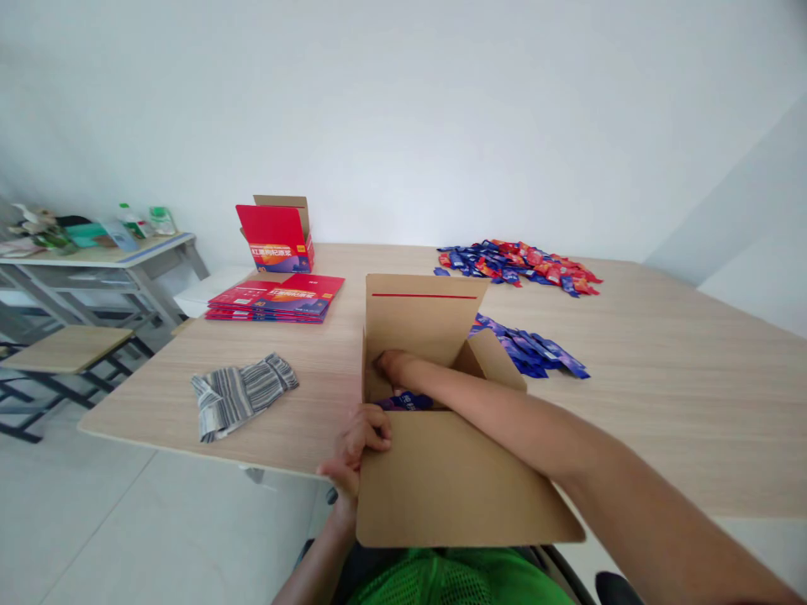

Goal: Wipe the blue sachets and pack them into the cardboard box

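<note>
An open cardboard box (470, 479) with brown inner sides stands at the table's near edge, its flaps spread. My left hand (362, 437) grips the box's near left edge, its fingers curled over the rim. My right hand (397, 366) reaches down inside the box near the left wall, the forearm crossing over the right side. Its fingers are mostly hidden, so I cannot see whether they hold anything. Dark blue sachets (407, 402) lie inside the box beneath that hand. More blue sachets (535, 349) lie on the table just behind the box to the right.
A pile of mixed red and blue sachets (517, 265) lies at the back of the wooden table (661, 403). To the left are flat red cartons (277, 298), an upright open red carton (277, 239) and a striped cloth (243, 395). A stool (69, 349) stands further left.
</note>
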`<state>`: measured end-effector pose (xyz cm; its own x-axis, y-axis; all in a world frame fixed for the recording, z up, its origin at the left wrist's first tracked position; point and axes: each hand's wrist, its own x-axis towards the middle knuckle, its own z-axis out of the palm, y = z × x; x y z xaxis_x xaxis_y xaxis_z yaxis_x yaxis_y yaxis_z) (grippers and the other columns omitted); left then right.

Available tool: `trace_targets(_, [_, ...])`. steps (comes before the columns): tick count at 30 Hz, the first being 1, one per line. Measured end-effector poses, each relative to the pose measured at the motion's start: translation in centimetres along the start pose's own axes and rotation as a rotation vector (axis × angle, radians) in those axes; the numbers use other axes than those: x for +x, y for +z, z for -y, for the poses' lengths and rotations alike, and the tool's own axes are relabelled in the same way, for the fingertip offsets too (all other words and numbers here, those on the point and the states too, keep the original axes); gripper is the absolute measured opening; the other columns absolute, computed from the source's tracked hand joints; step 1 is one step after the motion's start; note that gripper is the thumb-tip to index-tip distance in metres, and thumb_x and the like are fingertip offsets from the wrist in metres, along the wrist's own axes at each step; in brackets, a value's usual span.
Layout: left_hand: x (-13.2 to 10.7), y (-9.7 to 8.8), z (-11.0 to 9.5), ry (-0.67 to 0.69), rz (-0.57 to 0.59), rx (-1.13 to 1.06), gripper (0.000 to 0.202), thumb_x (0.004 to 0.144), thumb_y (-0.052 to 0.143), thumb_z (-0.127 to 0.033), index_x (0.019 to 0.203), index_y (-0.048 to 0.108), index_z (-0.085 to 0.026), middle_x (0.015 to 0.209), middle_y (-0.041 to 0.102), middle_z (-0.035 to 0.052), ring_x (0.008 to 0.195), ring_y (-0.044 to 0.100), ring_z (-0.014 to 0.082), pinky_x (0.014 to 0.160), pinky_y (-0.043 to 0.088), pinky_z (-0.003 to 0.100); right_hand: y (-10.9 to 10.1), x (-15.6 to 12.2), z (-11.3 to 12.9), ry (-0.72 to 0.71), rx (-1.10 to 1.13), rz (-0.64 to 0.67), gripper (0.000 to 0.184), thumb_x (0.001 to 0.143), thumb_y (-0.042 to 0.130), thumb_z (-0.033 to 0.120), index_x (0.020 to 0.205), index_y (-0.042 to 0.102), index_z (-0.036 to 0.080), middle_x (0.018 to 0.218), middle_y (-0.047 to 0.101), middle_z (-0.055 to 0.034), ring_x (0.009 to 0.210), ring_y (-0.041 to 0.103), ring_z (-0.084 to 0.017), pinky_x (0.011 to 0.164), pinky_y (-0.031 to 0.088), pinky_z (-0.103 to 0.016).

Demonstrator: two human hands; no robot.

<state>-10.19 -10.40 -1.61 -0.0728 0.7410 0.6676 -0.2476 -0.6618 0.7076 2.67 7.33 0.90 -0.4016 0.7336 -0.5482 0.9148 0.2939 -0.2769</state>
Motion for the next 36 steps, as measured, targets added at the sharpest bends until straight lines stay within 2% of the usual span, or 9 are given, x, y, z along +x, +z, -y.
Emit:
trace_targets(6, [1.1, 0.0, 1.0, 0.016, -0.141, -0.122, 0.094, 0.088, 0.003, -0.083, 0.058, 0.065, -0.02, 0.063, 0.059, 0.008, 0.074, 0.059, 0.0237, 0.077, 0.048, 0.043, -1.3, -0.4, 0.3, 0.194, -0.057, 0.098, 0.037, 0.098, 0.065, 0.038, 0.13, 0.061, 0.019, 0.131, 0.062, -0.0096, 0.11, 0.065, -0.024, 0.092, 0.057, -0.046])
trace_targets(8, [1.3, 0.2, 1.1, 0.029, -0.147, -0.152, 0.093, 0.088, 0.006, -0.084, 0.057, 0.066, -0.02, 0.062, 0.059, 0.0076, 0.073, 0.059, 0.0232, 0.077, 0.048, 0.042, -1.3, -0.8, 0.3, 0.222, -0.063, 0.137, 0.036, 0.099, 0.065, 0.038, 0.129, 0.061, 0.02, 0.131, 0.062, -0.0096, 0.11, 0.065, -0.024, 0.092, 0.057, -0.045])
trace_targets(10, [1.2, 0.3, 1.2, 0.032, -0.128, -0.149, 0.092, 0.088, 0.009, -0.085, 0.058, 0.066, -0.02, 0.062, 0.059, 0.0072, 0.074, 0.059, 0.0233, 0.077, 0.048, 0.042, -1.1, -1.2, 0.2, 0.236, -0.059, 0.191, 0.037, 0.099, 0.065, 0.038, 0.13, 0.061, 0.019, 0.131, 0.062, -0.0097, 0.11, 0.065, -0.024, 0.092, 0.057, -0.046])
trace_targets(14, [0.8, 0.5, 1.1, -0.021, -0.213, -0.144, 0.094, 0.085, 0.008, -0.088, 0.054, 0.064, -0.019, 0.061, 0.057, 0.0075, 0.072, 0.058, 0.0227, 0.078, 0.048, 0.043, -0.8, -2.0, -0.3, 0.219, -0.066, 0.286, 0.038, 0.098, 0.065, 0.038, 0.13, 0.06, 0.018, 0.13, 0.062, -0.0098, 0.109, 0.065, -0.024, 0.091, 0.058, -0.046])
trace_targets(18, [0.7, 0.2, 1.5, -0.056, -0.238, -0.157, 0.095, 0.08, 0.013, -0.093, 0.053, 0.065, -0.019, 0.059, 0.058, 0.0084, 0.07, 0.059, 0.0235, 0.075, 0.048, 0.044, -0.8, -2.5, -0.2, 0.163, -0.102, 0.327, 0.037, 0.099, 0.065, 0.038, 0.13, 0.06, 0.018, 0.13, 0.063, -0.0095, 0.108, 0.066, -0.024, 0.09, 0.058, -0.045])
trace_targets(21, [0.8, 0.0, 1.8, -0.056, -0.239, -0.174, 0.096, 0.078, 0.014, -0.095, 0.052, 0.066, -0.019, 0.058, 0.058, 0.0091, 0.069, 0.06, 0.0243, 0.074, 0.048, 0.044, -0.8, -2.9, 0.3, 0.126, -0.134, 0.268, 0.037, 0.096, 0.068, 0.039, 0.125, 0.064, 0.016, 0.126, 0.065, -0.0101, 0.11, 0.066, -0.025, 0.094, 0.056, -0.046])
trace_targets(25, [1.2, 0.3, 1.1, -0.045, -0.246, -0.164, 0.095, 0.076, 0.02, -0.097, 0.048, 0.066, -0.018, 0.055, 0.057, 0.01, 0.069, 0.06, 0.025, 0.074, 0.049, 0.044, -1.3, -3.3, 0.8, 0.083, -0.143, 0.097, 0.042, 0.082, 0.083, 0.042, 0.113, 0.072, 0.015, 0.118, 0.071, -0.0122, 0.122, 0.062, -0.032, 0.103, 0.051, -0.039])
trace_targets(30, [1.6, 0.8, -0.1, -0.013, -0.229, -0.179, 0.092, 0.083, 0.02, -0.091, 0.053, 0.069, -0.019, 0.057, 0.057, 0.0085, 0.069, 0.058, 0.023, 0.071, 0.049, 0.041, -1.5, -3.4, 1.4, 0.13, -0.148, -0.024, 0.033, 0.097, 0.067, 0.038, 0.124, 0.065, 0.018, 0.127, 0.065, -0.0091, 0.111, 0.066, -0.025, 0.094, 0.056, -0.045])
trace_targets(36, [1.1, 0.4, -0.4, -0.011, -0.163, -0.13, 0.093, 0.082, 0.019, -0.091, 0.053, 0.069, -0.019, 0.056, 0.057, 0.0098, 0.068, 0.058, 0.024, 0.069, 0.049, 0.042, 0.1, -3.3, 2.4, 0.17, -0.163, -0.158, 0.038, 0.098, 0.065, 0.038, 0.131, 0.06, 0.018, 0.131, 0.062, -0.0099, 0.11, 0.065, -0.025, 0.092, 0.057, -0.047])
